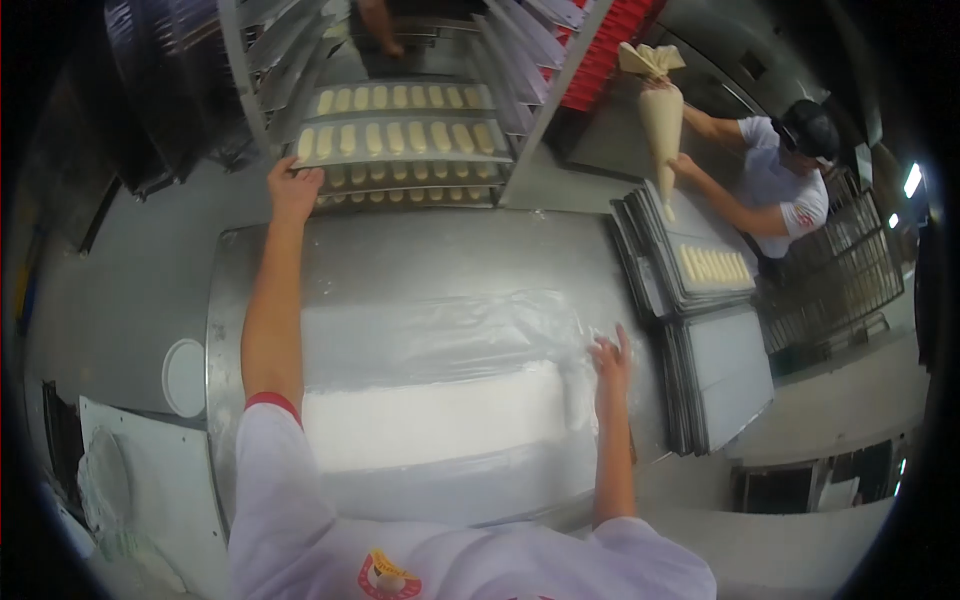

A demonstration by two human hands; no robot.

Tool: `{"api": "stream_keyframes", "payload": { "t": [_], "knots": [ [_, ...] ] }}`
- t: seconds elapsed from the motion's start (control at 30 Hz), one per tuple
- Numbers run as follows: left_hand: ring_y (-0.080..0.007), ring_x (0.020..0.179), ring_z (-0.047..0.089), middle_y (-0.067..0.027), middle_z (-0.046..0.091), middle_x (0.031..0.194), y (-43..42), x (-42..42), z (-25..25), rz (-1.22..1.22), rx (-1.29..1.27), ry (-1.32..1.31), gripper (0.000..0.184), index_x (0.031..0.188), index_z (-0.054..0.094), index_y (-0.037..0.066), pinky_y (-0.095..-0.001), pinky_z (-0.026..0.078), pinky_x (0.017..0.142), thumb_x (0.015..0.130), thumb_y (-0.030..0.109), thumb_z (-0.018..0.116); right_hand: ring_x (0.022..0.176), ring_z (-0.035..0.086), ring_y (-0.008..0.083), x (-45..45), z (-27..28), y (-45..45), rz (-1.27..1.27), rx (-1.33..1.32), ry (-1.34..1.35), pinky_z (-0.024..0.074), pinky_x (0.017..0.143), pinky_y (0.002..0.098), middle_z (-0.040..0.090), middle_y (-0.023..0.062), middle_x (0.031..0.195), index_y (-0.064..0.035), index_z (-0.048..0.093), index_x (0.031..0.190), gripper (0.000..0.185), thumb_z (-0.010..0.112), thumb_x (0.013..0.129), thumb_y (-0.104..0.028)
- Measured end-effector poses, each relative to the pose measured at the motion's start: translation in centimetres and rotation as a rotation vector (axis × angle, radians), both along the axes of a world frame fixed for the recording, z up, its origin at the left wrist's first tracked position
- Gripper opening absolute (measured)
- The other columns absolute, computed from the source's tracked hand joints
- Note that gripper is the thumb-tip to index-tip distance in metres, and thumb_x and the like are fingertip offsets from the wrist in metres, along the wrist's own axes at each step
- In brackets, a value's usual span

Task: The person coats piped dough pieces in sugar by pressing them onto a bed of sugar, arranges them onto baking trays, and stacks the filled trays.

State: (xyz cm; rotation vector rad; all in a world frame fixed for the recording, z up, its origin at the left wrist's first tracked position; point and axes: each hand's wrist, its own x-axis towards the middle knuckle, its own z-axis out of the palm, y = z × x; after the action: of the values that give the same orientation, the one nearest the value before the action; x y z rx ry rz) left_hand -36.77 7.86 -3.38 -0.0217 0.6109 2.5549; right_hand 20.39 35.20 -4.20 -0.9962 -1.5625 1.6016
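My left hand is stretched out to the rack, its fingers closed at the near left corner of a baking tray. Rows of pale piped dough fingers lie on that tray. My right hand is open with fingers apart and holds nothing. It hovers over the right part of the metal table, close to the edge of a clear plastic sheet. A flat white slab or sheet lies with the plastic in front of me.
A tall tray rack stands beyond the table, with a person's arm behind it. At right, a co-worker pipes from a large piping bag onto stacked trays. More trays stand nearer. A white round lid is at left.
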Motion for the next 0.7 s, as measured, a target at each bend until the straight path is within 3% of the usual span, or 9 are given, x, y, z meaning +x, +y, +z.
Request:
{"api": "stream_keyframes", "payload": {
  "t": [0.03,0.1,0.13,0.2,0.33,0.43,0.53,0.63,0.7],
  "knots": [
    [-0.0323,0.111,0.046,-0.0197,0.045,0.117,-0.2,-0.7,-2.3,0.003,-0.135,0.215,0.040,0.118,0.040,0.000,-0.0412,0.038,0.097,0.085,0.017,0.056,0.090,0.053,0.0119,2.7,-0.6,-0.3,-0.070,0.054,-0.020,0.0355,0.078,0.0259,0.057,0.0044,0.103,-0.0113,0.034,0.140,0.055,0.056,0.090,-0.021],
    [-0.0307,0.118,0.044,-0.0198,0.040,0.126,1.3,2.8,-1.1,0.049,-0.258,0.258,0.051,0.129,0.034,0.002,-0.0412,0.034,0.102,0.086,0.017,0.056,0.087,0.053,0.0115,7.8,-2.1,-1.0,-0.185,0.101,-0.030,0.0374,0.076,0.0260,0.057,0.0040,0.099,-0.0098,0.035,0.139,0.054,0.056,0.090,-0.018],
    [-0.0306,0.121,0.043,-0.0195,0.038,0.131,2.0,6.8,1.1,0.087,-0.253,0.082,0.056,0.134,0.030,0.003,-0.0408,0.032,0.104,0.086,0.016,0.055,0.083,0.051,0.0108,10.4,-3.1,-1.5,-0.277,0.168,-0.044,0.0385,0.076,0.0257,0.056,0.0037,0.096,-0.0088,0.038,0.136,0.051,0.056,0.089,-0.013],
    [-0.0328,0.126,0.041,-0.0194,0.035,0.137,2.9,9.4,-0.6,0.037,-0.265,0.148,0.062,0.139,0.022,0.004,-0.0402,0.031,0.106,0.087,0.017,0.054,0.080,0.049,0.0101,15.1,-5.0,-2.9,-0.426,0.225,-0.055,0.0397,0.075,0.0254,0.055,0.0034,0.093,-0.0078,0.041,0.134,0.048,0.056,0.088,-0.009],
    [-0.0292,0.132,0.035,-0.0202,0.032,0.143,4.4,20.1,0.5,-0.103,-0.262,0.353,0.065,0.144,0.015,0.006,-0.0340,0.031,0.106,0.092,0.025,0.050,0.076,0.045,0.0092,20.8,-7.4,-5.3,-0.758,0.343,-0.220,0.0392,0.072,0.0223,0.050,0.0011,0.085,-0.0043,0.050,0.125,0.038,0.051,0.087,-0.001],
    [-0.0267,0.123,0.044,-0.0189,0.045,0.134,6.1,26.0,-2.5,-0.144,-0.407,0.472,0.071,0.142,0.020,0.009,-0.0333,0.035,0.102,0.086,0.024,0.060,0.076,0.045,0.0095,23.1,-7.4,-5.2,-0.925,0.434,-0.262,0.0395,0.072,0.0231,0.049,0.0007,0.084,-0.0045,0.052,0.123,0.035,0.050,0.088,-0.001],
    [-0.0186,0.096,0.060,-0.0127,0.062,0.112,6.7,34.7,-2.4,-0.255,-0.616,0.710,0.055,0.136,0.036,0.008,-0.0301,0.042,0.089,0.086,0.013,0.060,0.076,0.048,0.0126,25.7,-8.0,-2.8,-0.902,0.410,-0.263,0.0410,0.073,0.0261,0.052,0.0031,0.083,-0.0044,0.054,0.119,0.031,0.050,0.088,-0.002],
    [-0.0124,0.081,0.059,-0.0063,0.068,0.093,6.9,42.9,0.3,-0.427,-0.778,0.934,0.040,0.124,0.050,0.006,-0.0267,0.043,0.077,0.085,0.006,0.057,0.076,0.053,0.0205,28.2,-8.9,1.0,-0.635,0.563,-0.402,0.0425,0.077,0.0313,0.055,0.0089,0.083,-0.0040,0.057,0.114,0.026,0.051,0.088,-0.004],
    [-0.0111,0.077,0.058,-0.0028,0.069,0.089,7.4,46.5,0.6,-0.480,-0.893,1.126,0.033,0.115,0.058,0.007,-0.0268,0.040,0.071,0.082,0.003,0.057,0.079,0.054,0.0294,28.9,-8.6,4.0,-0.392,0.865,-0.570,0.0425,0.077,0.0366,0.055,0.0143,0.084,-0.0038,0.058,0.111,0.027,0.053,0.084,-0.002]
  ]
}}
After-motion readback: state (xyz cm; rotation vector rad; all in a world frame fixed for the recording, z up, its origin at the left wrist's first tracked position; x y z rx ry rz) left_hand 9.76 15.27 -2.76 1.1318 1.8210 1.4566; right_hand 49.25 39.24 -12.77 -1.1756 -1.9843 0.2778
